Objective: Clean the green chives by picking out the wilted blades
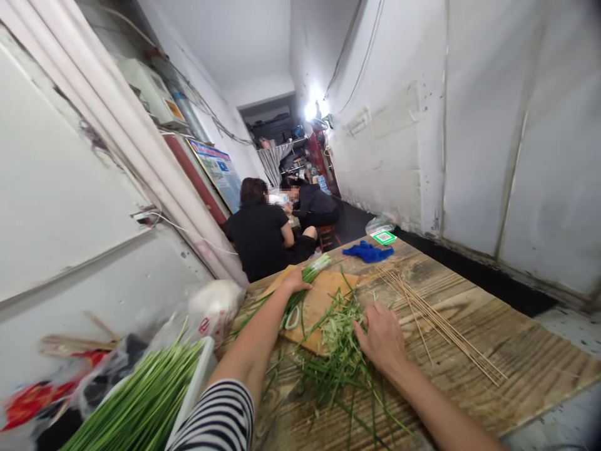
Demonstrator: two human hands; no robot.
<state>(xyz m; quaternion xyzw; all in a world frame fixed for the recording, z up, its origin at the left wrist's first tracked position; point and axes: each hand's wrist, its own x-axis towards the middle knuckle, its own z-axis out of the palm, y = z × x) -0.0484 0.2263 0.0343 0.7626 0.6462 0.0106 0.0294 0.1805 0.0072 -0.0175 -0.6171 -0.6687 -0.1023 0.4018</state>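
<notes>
My left hand (297,280) is closed around a bunch of green chives (315,268), their pale ends pointing away past the thumb and their leaves trailing back to the left. Beside my right hand (384,331) lies a loose heap of chive scraps (339,341). That hand touches the heap's right edge, thumb apart from its bent fingers; nothing held shows in it. Under the bunch and scraps lies a piece of brown cardboard (317,307). A pale loop like a scissor handle (293,318) shows below my left wrist, the rest hidden.
Thin wooden skewers (446,322) lie right of my right hand on the wooden table (526,357). A blue cloth (369,252) and a green QR card (384,237) sit at the far edge. More chives fill a white container (190,388) at left. Two people sit beyond the table.
</notes>
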